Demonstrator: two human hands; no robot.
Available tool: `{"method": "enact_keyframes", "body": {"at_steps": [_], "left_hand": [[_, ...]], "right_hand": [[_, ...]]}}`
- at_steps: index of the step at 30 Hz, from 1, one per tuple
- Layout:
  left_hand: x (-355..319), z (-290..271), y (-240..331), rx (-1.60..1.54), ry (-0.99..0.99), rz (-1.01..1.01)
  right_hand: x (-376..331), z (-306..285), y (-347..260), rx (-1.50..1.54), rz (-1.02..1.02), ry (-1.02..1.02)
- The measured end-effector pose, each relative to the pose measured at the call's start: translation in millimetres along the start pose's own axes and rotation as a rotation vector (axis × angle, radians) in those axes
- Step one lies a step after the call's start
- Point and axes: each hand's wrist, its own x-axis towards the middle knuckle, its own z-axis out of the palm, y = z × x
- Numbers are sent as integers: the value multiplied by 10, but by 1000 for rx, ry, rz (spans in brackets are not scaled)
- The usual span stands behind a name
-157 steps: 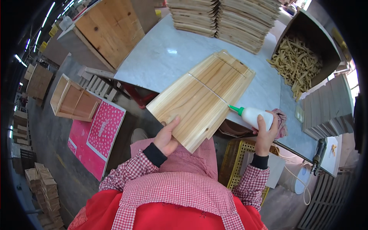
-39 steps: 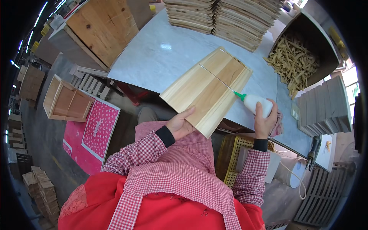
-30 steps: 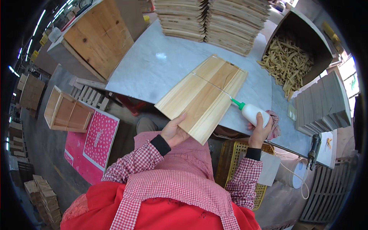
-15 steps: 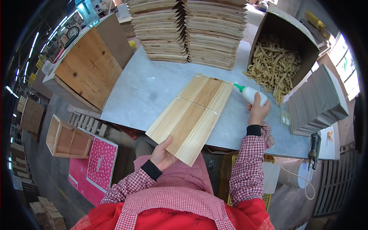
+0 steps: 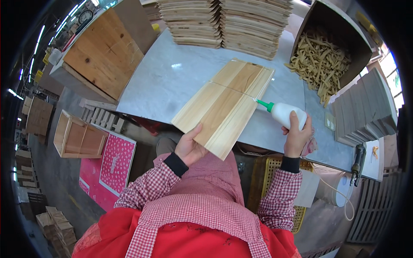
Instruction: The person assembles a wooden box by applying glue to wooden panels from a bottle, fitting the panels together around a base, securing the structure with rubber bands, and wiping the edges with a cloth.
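Note:
My left hand [image 5: 190, 145] grips the near left corner of a pale wooden board [image 5: 219, 105], thumb on top and fingers underneath. The board slants away over the worktable, with two narrow grooves running across its width. In my right hand [image 5: 298, 135] is a white glue bottle [image 5: 287, 115] with a green nozzle, tilted on its side. Its tip meets the board's right edge at the end of the nearer groove, where a little white glue shows.
Stacked wooden boards [image 5: 256, 28] stand at the back of the pale worktable [image 5: 155, 92]. A box [image 5: 365, 41] of tan strips [image 5: 320, 62] is at the far right, beside grey panels [image 5: 365, 112]. A dark hand tool [image 5: 357, 164] hangs at the right edge. A wooden box [image 5: 103, 49] stands left.
The bottle's nozzle has come from the far right corner of the board to the right end of the nearer groove. My left hand still holds the board. The whole view has shifted somewhat.

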Motion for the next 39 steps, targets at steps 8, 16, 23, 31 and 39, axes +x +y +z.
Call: {"method": "enact_keyframes", "body": {"at_steps": [8, 16, 23, 31, 39], "left_hand": [[92, 33, 65, -28, -70, 11], [195, -9, 23, -55, -88, 32], [240, -113, 256, -72, -16, 166], [17, -701, 1135, 69, 70, 331], [-500, -473, 2515, 1190, 374, -516]], "right_hand": [[-844, -284, -311, -82, -37, -238], [-1040, -256, -294, -98, -70, -263], [-1254, -41, -349, 102, 12, -267], [-899, 122, -132, 442, -19, -44], [-501, 179, -76, 453, 58, 125]]}}
